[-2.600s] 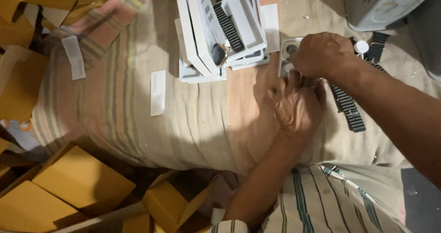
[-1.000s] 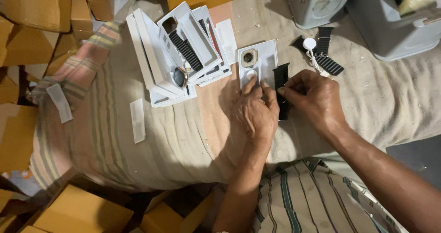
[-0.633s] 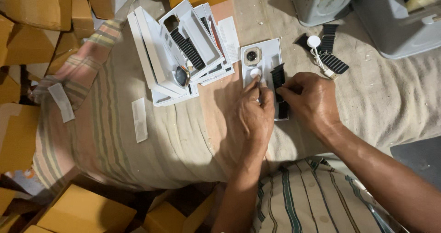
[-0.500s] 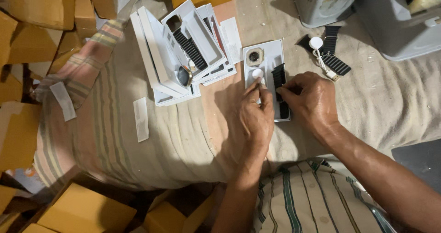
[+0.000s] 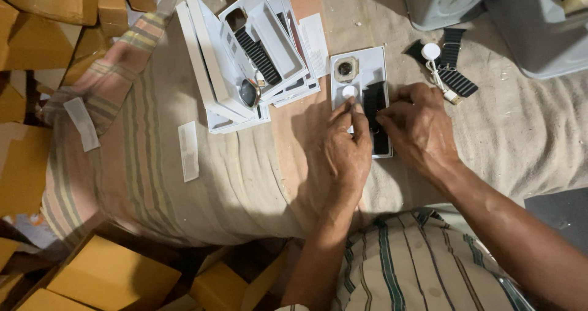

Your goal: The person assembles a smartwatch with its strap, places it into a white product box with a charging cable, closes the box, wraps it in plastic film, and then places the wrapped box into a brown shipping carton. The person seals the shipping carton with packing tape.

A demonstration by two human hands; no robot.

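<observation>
Head view, looking down at a cloth-covered surface [image 5: 153,182] with faded stripes.

White tray [image 5: 361,72] lies flat near the centre of the view, long side running toward 12 o'clock. In it: a square watch body [image 5: 345,69] at the 12 o'clock end, a small white round disc [image 5: 348,91] just below it, and a black ribbed strap [image 5: 375,102] along the tray's 3 o'clock side.

Left hand [image 5: 344,150] rests palm down on the tray's 6 o'clock end. Fingers extended, loosely together; fingertips [image 5: 348,106] touch the tray just beside the white disc. Nothing gripped; pressing, not pinching.

Right hand [image 5: 421,127] sits at 3 o'clock of the tray, knuckles up, fingers curled inward, their tips on the black strap. Whether they pinch the strap or only press it, cannot tell; the tips are hidden under the hand.

At 9 to 10 o'clock of the tray: a leaning stack of open white boxes [image 5: 245,60], one showing a black strap and a dark watch face.

At 1 to 2 o'clock of the right hand: loose black straps [image 5: 456,78] on the cloth, with a white round charger puck and cable [image 5: 435,60] lying over them.

Two narrow white paper strips [image 5: 188,150] lie on the cloth toward 9 o'clock. Brown cardboard boxes [image 5: 110,274] crowd the left and bottom edges. Grey containers [image 5: 533,23] at the top right.
</observation>
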